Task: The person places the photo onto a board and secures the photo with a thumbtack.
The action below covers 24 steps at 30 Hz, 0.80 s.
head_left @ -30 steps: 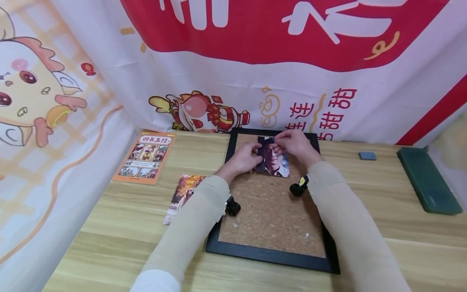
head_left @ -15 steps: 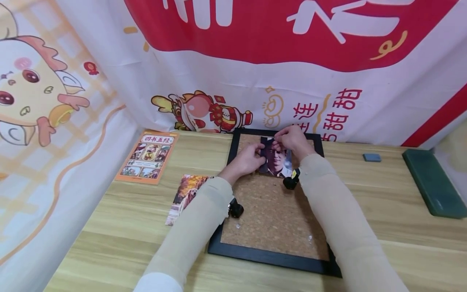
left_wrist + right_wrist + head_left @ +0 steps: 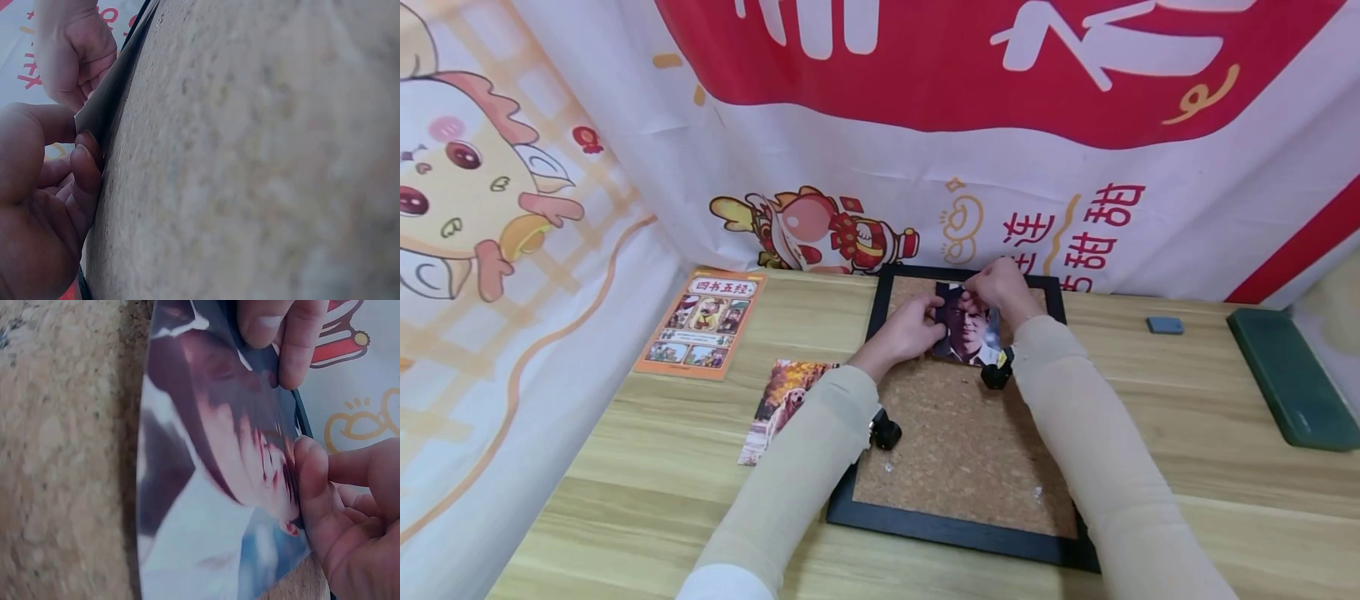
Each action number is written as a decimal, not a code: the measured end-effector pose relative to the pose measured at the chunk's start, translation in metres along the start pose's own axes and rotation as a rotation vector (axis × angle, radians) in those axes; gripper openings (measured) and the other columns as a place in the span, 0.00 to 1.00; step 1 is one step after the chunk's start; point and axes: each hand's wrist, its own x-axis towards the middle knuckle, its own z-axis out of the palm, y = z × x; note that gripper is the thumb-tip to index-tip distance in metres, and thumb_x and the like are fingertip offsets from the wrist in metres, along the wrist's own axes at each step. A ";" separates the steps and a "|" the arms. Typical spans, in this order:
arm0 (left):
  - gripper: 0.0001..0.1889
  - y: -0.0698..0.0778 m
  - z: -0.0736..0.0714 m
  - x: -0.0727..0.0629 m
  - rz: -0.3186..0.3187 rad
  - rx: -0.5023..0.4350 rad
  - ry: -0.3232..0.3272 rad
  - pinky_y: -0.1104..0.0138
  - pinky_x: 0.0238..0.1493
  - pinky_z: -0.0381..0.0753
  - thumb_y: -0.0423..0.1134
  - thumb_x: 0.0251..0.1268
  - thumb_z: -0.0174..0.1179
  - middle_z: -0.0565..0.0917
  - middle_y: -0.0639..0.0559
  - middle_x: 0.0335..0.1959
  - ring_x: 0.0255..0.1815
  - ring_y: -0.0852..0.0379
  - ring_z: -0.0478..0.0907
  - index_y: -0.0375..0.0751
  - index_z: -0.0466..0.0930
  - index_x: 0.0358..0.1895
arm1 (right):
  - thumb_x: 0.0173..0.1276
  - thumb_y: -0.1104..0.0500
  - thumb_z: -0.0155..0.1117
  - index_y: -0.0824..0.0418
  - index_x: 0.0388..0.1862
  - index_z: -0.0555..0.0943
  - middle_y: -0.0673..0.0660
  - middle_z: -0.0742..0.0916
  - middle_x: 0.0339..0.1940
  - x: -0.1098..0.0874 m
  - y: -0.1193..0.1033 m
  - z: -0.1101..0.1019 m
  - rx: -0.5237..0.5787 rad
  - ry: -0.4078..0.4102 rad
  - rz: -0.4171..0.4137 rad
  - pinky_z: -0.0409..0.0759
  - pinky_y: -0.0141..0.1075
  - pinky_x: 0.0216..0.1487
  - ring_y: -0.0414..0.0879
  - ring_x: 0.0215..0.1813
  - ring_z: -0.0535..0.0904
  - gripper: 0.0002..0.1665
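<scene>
A portrait photo [image 3: 964,333] lies over the upper part of a black-framed cork board [image 3: 958,450]. My left hand [image 3: 910,327] pinches the photo's left edge between thumb and finger; that edge stands a little off the cork in the left wrist view. At the photo's top edge, the fingertips of my right hand [image 3: 1000,290] are pinched together. Whether a small thing sits between them is hidden. In the right wrist view, the photo [image 3: 206,425] bends slightly and the right thumb [image 3: 312,465] touches its edge.
Two small clear pieces, perhaps pushpins [image 3: 889,467], are on the lower cork. A dog photo [image 3: 782,400] lies left of the board, partly under the left sleeve. Farther left is an orange booklet [image 3: 702,325]. A blue block [image 3: 1165,325] and a green slab [image 3: 1292,379] lie right.
My right wrist has turned and shifted slightly left, its fingertips staying at the photo's top edge. My left hand keeps its hold. The camera view has shifted a little.
</scene>
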 end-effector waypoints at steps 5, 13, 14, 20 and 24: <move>0.28 -0.007 0.003 0.007 -0.001 0.018 0.019 0.64 0.25 0.82 0.36 0.75 0.61 0.82 0.45 0.53 0.22 0.56 0.80 0.38 0.73 0.76 | 0.81 0.64 0.58 0.69 0.40 0.86 0.49 0.87 0.20 0.001 0.003 0.000 -0.026 -0.012 -0.031 0.84 0.31 0.30 0.40 0.22 0.84 0.12; 0.27 0.011 -0.003 -0.012 0.022 0.012 0.025 0.69 0.26 0.78 0.34 0.78 0.60 0.82 0.40 0.55 0.21 0.61 0.75 0.35 0.72 0.77 | 0.76 0.63 0.62 0.65 0.29 0.84 0.48 0.85 0.14 0.002 0.004 0.001 -0.089 0.063 -0.084 0.82 0.30 0.27 0.38 0.17 0.82 0.13; 0.27 0.011 -0.003 -0.012 0.024 0.015 0.025 0.69 0.26 0.78 0.34 0.78 0.60 0.82 0.40 0.55 0.21 0.61 0.75 0.35 0.72 0.77 | 0.76 0.63 0.63 0.64 0.29 0.84 0.47 0.84 0.15 0.002 0.005 0.001 -0.113 0.086 -0.087 0.81 0.30 0.29 0.38 0.18 0.81 0.13; 0.28 -0.007 0.002 0.007 0.010 0.019 0.012 0.65 0.28 0.83 0.37 0.76 0.62 0.80 0.45 0.53 0.24 0.57 0.80 0.39 0.72 0.76 | 0.73 0.59 0.67 0.65 0.35 0.86 0.54 0.87 0.30 0.002 0.010 0.005 -0.215 0.203 -0.102 0.83 0.39 0.51 0.43 0.31 0.84 0.09; 0.27 -0.014 0.005 0.014 0.001 0.060 0.024 0.62 0.49 0.84 0.38 0.77 0.62 0.79 0.47 0.56 0.45 0.54 0.82 0.42 0.73 0.76 | 0.74 0.58 0.69 0.65 0.35 0.85 0.56 0.87 0.33 -0.001 0.010 0.007 -0.222 0.219 -0.084 0.84 0.42 0.53 0.48 0.37 0.84 0.11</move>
